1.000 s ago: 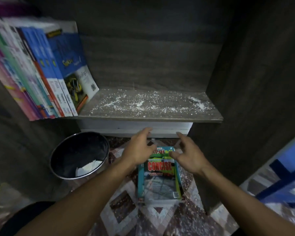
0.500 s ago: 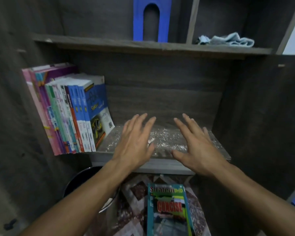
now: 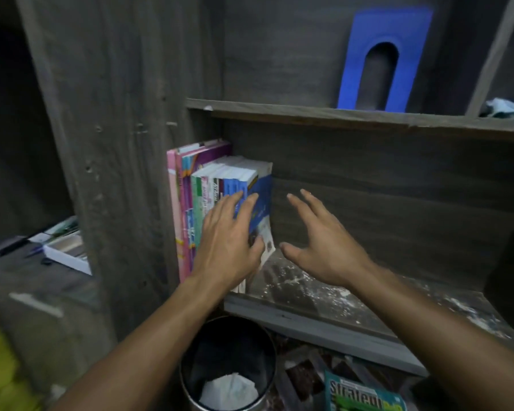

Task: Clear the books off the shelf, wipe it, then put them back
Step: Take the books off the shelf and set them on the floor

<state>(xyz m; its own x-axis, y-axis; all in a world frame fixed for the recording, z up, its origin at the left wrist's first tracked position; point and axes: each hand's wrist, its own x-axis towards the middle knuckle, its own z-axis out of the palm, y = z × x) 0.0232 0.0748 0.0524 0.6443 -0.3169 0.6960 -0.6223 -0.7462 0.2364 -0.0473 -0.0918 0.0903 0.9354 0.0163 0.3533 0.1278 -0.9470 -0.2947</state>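
Note:
A row of upright books (image 3: 208, 185) stands at the left end of the dark wooden shelf (image 3: 324, 295), whose board is strewn with white dust. My left hand (image 3: 230, 241) lies flat with straight fingers against the spines of the rightmost blue books (image 3: 261, 200). My right hand (image 3: 321, 241) hovers open just to the right of the outer blue book, fingers spread, holding nothing. A stack of books (image 3: 362, 393) lies on the floor below the shelf at the lower right.
A round metal bin (image 3: 229, 366) with crumpled paper stands on the floor under the shelf. On the shelf above are a blue bookend (image 3: 383, 54) and a pale cloth (image 3: 508, 106). A desk with a white tray (image 3: 69, 253) is at the left.
The view swung up and left from the floor stack. Both hands rose from the stack to the shelf, then moved left to the standing books; my left hand now touches their spines.

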